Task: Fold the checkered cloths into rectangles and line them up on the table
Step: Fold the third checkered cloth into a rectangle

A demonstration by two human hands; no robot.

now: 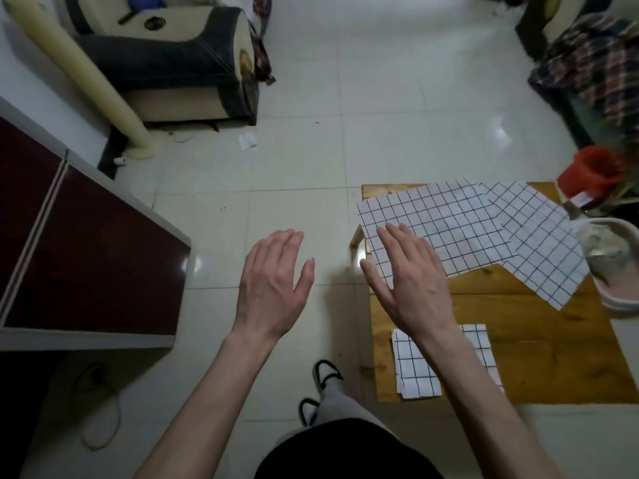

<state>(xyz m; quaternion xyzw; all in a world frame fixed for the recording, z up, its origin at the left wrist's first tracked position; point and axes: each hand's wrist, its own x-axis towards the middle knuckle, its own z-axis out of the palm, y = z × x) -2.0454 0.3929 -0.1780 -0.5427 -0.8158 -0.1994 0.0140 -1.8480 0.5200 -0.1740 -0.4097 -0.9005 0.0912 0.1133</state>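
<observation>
Over the table (539, 347) edge, both hands, left (273, 281) and right (411, 281), hover flat, fingers straight, grasping nothing.

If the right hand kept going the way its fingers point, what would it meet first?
Probably the unfolded checkered cloth: the right hand is open over its near-left corner, though its height above it is unclear.

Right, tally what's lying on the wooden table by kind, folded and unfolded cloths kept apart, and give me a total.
Folded checkered cloth: 1
Unfolded checkered cloths, overlapping, and: 2
Red cup: 1
White basin, overhanging the table's right edge: 1
Total: 5
</observation>
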